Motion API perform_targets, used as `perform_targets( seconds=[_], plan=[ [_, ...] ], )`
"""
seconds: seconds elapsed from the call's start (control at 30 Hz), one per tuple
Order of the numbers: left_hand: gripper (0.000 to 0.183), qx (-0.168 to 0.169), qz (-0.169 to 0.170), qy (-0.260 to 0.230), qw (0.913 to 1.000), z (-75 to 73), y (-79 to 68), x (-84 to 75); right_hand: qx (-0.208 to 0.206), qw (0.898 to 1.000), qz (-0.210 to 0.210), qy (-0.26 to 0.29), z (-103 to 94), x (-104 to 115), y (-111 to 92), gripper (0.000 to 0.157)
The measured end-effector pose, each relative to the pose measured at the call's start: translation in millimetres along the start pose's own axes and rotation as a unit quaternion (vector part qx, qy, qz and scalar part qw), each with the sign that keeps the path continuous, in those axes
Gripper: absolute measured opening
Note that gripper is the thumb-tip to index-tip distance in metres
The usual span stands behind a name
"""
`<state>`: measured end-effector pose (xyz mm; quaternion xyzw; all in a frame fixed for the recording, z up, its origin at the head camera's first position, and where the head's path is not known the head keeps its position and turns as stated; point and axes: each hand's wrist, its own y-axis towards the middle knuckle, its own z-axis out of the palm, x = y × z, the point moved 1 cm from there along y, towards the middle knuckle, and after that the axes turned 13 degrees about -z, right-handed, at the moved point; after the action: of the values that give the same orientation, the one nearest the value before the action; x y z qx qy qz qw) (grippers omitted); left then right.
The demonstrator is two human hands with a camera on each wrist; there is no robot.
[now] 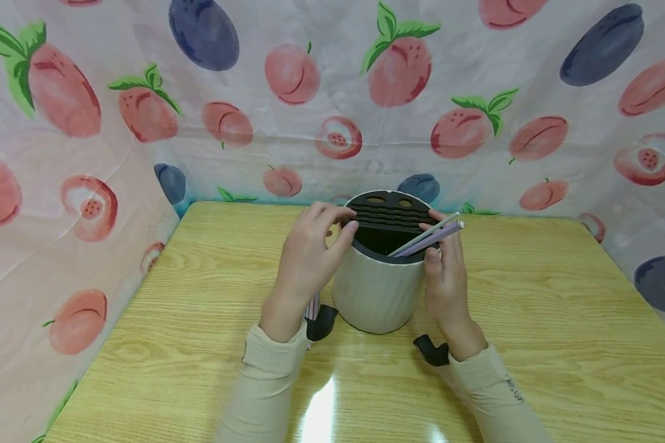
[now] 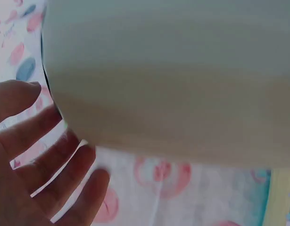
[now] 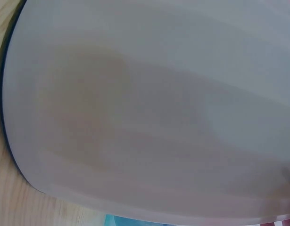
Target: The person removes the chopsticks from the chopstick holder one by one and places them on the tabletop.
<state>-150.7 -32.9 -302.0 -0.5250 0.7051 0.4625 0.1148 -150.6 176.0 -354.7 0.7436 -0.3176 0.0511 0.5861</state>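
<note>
A cream round storage holder [image 1: 375, 295] with a black slotted insert [image 1: 390, 212] stands upright on the table. Two slim sticks, one lilac [image 1: 429, 239] and one pale grey-green [image 1: 415, 240], lean out over its right rim; their lower ends are hidden inside. My right hand [image 1: 447, 277] grips the holder's right rim, thumb on the outside and fingertips over the edge. At the left rim, my left hand [image 1: 313, 252] has loosely bent, spread fingers. In the left wrist view its fingers [image 2: 71, 165] lie beside the holder's wall [image 2: 173, 94]. The right wrist view shows only the holder's wall [image 3: 145, 117] close up.
More slim pinkish-purple sticks [image 1: 312, 307] lie on the wooden table [image 1: 199, 320], partly hidden under my left wrist. A fruit-printed cloth [image 1: 288, 123] hangs behind the table and along its sides. A black wrist mount [image 1: 321, 323] sits at my left cuff.
</note>
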Motion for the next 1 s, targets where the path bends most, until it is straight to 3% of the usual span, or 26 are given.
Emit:
perform_targets(
  seconds=[0.17,0.3,0.47,0.6,0.87,1.0],
  plan=[
    [0.027,-0.007,0.080,0.000,0.9968,10.2,-4.2,-19.4,-0.002,1.000,-0.002,-0.002,-0.2,0.0,0.3,0.064],
    [0.033,0.010,0.115,0.042,0.9924,20.8,-9.9,-31.0,-0.006,1.000,-0.006,-0.003,-0.2,0.1,0.6,0.065],
    [0.033,0.040,0.114,0.125,0.9847,29.3,-16.0,-36.6,-0.007,1.000,-0.010,-0.001,0.0,0.4,1.0,0.065],
    [0.030,0.050,0.116,0.162,0.9788,32.1,-18.1,-39.2,-0.007,1.000,-0.016,-0.004,0.3,-0.8,0.6,0.063],
    [0.022,0.065,0.102,0.123,0.9849,26.4,-14.7,-36.4,-0.015,0.999,-0.047,-0.010,0.5,-1.4,-0.2,0.058],
    [0.017,0.049,0.115,0.093,0.9878,20.6,-12.3,-33.0,-0.011,0.999,-0.029,-0.017,0.3,-2.5,-3.3,0.057]
  ],
)
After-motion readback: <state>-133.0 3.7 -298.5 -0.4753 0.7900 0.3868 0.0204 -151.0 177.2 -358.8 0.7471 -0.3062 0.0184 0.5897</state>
